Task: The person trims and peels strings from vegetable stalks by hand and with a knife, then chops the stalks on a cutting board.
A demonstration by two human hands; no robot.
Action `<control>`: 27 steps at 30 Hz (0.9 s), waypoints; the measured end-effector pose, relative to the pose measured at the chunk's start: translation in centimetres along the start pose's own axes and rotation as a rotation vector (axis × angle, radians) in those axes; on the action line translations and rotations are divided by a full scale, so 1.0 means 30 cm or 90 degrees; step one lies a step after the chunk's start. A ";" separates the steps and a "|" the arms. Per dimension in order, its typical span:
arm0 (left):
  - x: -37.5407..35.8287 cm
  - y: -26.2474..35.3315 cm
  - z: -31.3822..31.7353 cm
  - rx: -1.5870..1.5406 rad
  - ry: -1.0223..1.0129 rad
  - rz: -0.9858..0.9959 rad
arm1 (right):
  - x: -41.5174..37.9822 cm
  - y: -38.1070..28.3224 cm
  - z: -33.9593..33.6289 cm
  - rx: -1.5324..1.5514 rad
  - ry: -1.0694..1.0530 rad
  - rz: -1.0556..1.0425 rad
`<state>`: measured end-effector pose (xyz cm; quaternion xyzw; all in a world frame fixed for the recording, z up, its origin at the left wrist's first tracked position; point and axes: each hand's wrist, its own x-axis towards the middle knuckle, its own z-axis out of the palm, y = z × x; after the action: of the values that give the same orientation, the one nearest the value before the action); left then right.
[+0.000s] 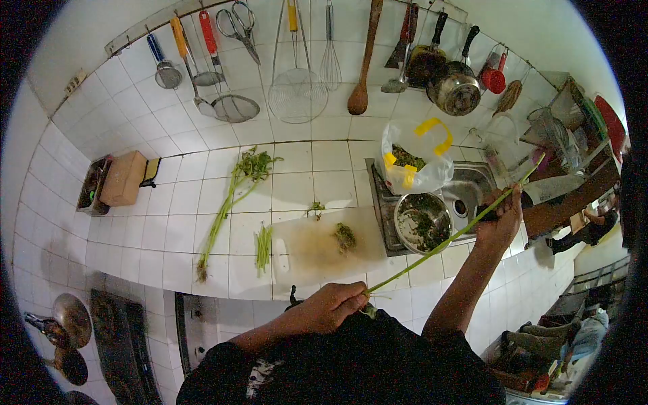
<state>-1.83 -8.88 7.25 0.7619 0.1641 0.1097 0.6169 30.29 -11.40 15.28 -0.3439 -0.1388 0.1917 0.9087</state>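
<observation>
A long, thin green celery stalk point(435, 251) runs slantwise in front of my body. My left hand point(332, 305) is closed round its lower end, close to my shirt. Higher up and to the right, my right hand point(501, 219) grips the same stalk near its other end, whose tip pokes out past the fingers. A white cutting board point(304, 260) lies on the tiled counter, with a small heap of chopped greens point(345, 237) on it. Left of the board are a little pile of cut stems point(263, 248) and a leafy celery bunch point(229, 202) with roots.
A steel bowl point(442, 209) with chopped leaves stands by the sink point(482, 181). Behind it is a plastic bag point(432, 177) of greens. Utensils such as a wooden spoon point(359, 94) hang along the wall. A stove point(115, 337) is at lower left; another person point(594, 229) is far right.
</observation>
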 end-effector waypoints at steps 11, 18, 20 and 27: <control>-0.053 -0.067 -0.034 -0.035 -0.011 0.304 | 0.244 -0.056 -0.255 -0.047 0.035 -0.175; -0.036 -0.230 -0.153 -0.134 0.270 0.003 | 0.166 -0.203 -0.375 -0.018 -0.123 -0.008; 0.012 -0.165 -0.196 -0.037 0.237 0.002 | -0.001 -0.129 -0.187 -0.061 0.016 0.060; 0.127 -0.119 -0.199 0.063 0.236 -0.026 | -0.225 0.160 -0.185 -0.355 -0.233 0.363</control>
<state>-0.94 -1.36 4.92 0.7544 0.2955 0.2276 0.5402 25.21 -14.24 7.18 -0.5609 -0.2438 0.4478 0.6523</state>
